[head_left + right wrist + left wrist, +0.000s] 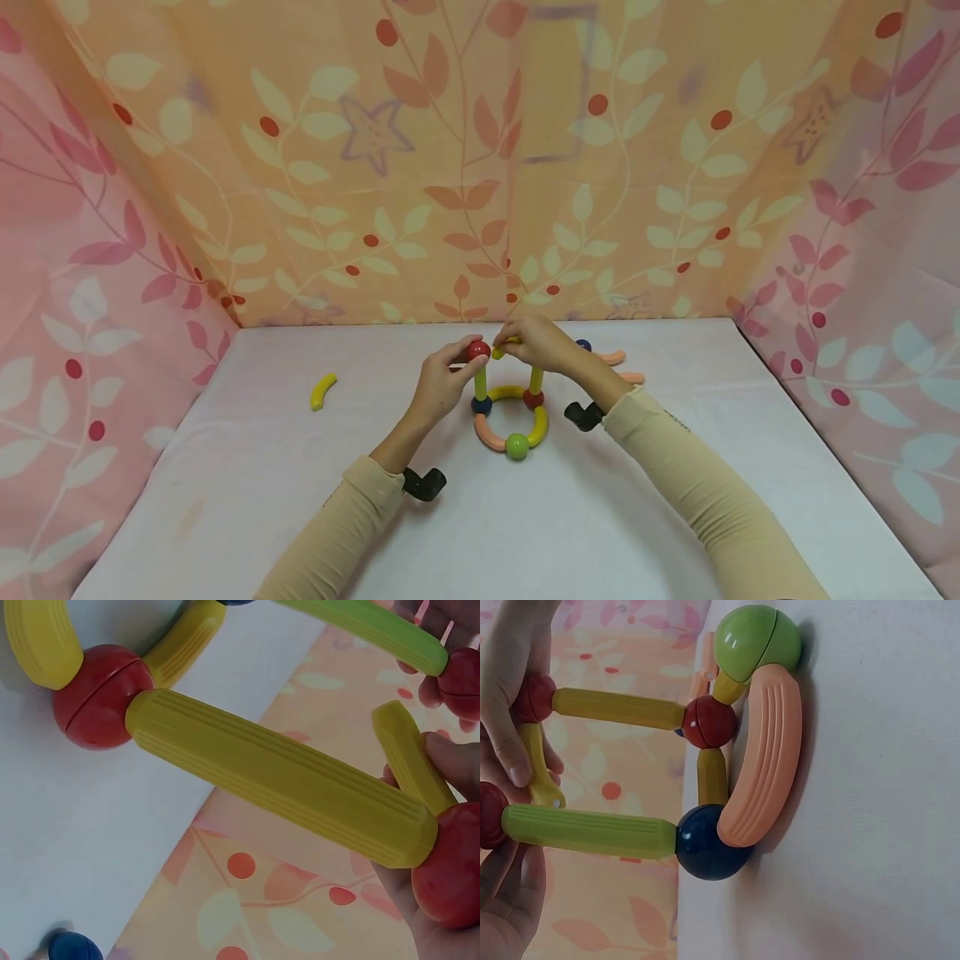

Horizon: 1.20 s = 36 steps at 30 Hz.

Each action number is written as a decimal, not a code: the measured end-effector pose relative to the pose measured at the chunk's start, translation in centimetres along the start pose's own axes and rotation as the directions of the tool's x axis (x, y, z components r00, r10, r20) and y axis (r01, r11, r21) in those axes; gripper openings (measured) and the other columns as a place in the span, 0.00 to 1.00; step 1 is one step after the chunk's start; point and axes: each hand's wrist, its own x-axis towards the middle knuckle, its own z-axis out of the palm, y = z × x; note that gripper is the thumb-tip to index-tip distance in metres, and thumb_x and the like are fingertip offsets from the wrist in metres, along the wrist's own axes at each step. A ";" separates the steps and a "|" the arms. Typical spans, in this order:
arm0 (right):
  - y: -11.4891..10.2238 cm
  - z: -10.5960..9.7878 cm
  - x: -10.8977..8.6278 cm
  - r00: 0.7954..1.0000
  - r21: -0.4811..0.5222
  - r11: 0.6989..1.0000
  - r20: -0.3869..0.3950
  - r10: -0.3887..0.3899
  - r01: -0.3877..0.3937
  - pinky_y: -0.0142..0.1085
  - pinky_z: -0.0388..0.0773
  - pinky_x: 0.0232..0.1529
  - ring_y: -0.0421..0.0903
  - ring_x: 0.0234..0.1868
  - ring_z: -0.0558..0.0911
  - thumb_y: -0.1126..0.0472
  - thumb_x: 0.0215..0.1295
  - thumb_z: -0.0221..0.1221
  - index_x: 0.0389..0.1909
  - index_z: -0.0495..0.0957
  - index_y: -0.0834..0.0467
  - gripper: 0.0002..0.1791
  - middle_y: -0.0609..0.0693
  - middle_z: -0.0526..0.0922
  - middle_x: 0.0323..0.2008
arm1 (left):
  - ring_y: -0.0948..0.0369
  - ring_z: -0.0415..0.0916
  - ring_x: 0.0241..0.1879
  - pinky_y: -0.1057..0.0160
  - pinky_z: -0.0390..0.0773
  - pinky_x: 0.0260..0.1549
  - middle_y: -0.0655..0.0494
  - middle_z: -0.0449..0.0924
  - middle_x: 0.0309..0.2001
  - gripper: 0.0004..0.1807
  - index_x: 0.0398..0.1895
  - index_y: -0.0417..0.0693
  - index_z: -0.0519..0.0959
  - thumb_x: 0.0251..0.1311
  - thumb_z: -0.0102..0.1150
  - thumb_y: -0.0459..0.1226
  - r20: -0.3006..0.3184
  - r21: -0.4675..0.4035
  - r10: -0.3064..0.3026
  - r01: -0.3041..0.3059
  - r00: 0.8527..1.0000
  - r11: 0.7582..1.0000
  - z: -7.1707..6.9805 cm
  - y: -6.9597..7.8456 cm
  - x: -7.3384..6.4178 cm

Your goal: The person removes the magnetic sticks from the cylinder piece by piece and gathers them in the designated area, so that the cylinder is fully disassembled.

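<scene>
Leafy curtains (420, 167) back a white table (225, 467); left hand (441, 379) curls round a red ball (477, 349), right hand (538, 342) pinches a yellow stick (409, 750) at the ball's three o'clock.

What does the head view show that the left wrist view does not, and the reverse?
Only the head view shows the loose yellow curve lying apart on the left and the beige sleeves.
Only the left wrist view shows the red ball atop the yellow upright; the right hand hides it from the head camera.
Both show the left hand gripping the other top red ball, the yellow piece in the right hand, and the green ball.
</scene>
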 end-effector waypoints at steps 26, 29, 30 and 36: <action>-0.4 -0.3 -0.7 0.999 -0.024 0.999 -0.025 0.040 -0.040 0.36 0.80 0.40 0.49 0.41 0.75 0.62 0.67 0.59 0.38 0.86 0.62 0.09 0.54 0.82 0.38 | 0.52 0.81 0.48 0.54 0.81 0.51 0.46 0.83 0.51 0.23 0.61 0.48 0.77 0.63 0.62 0.42 0.006 -0.018 0.007 -0.006 1.000 1.000 0.0 0.0 0.0; -0.4 -0.5 -1.2 0.997 -0.017 0.998 -0.025 0.067 -0.067 0.42 0.82 0.48 0.53 0.51 0.79 0.61 0.68 0.59 0.40 0.85 0.62 0.09 0.58 0.82 0.51 | 0.52 0.81 0.47 0.55 0.82 0.50 0.46 0.83 0.51 0.23 0.61 0.49 0.77 0.63 0.62 0.42 0.012 -0.017 -0.004 0.004 1.000 1.000 -0.1 0.0 0.0; -0.4 -0.5 -1.4 0.997 -0.014 0.997 -0.025 0.079 -0.080 0.43 0.82 0.49 0.54 0.53 0.80 0.61 0.68 0.59 0.41 0.85 0.61 0.10 0.58 0.80 0.55 | 0.52 0.81 0.47 0.55 0.82 0.49 0.47 0.83 0.51 0.22 0.61 0.50 0.78 0.63 0.62 0.42 0.014 -0.015 -0.006 0.006 1.000 1.000 -0.1 0.0 0.0; -0.2 -1.0 -2.7 0.995 0.012 0.996 -0.036 0.094 -0.094 0.40 0.83 0.46 0.51 0.46 0.82 0.60 0.66 0.61 0.47 0.83 0.61 0.12 0.57 0.81 0.53 | 0.52 0.80 0.48 0.54 0.82 0.50 0.46 0.83 0.49 0.22 0.61 0.49 0.77 0.63 0.63 0.42 0.014 -0.009 0.008 -0.008 1.000 1.000 -0.1 -0.2 0.2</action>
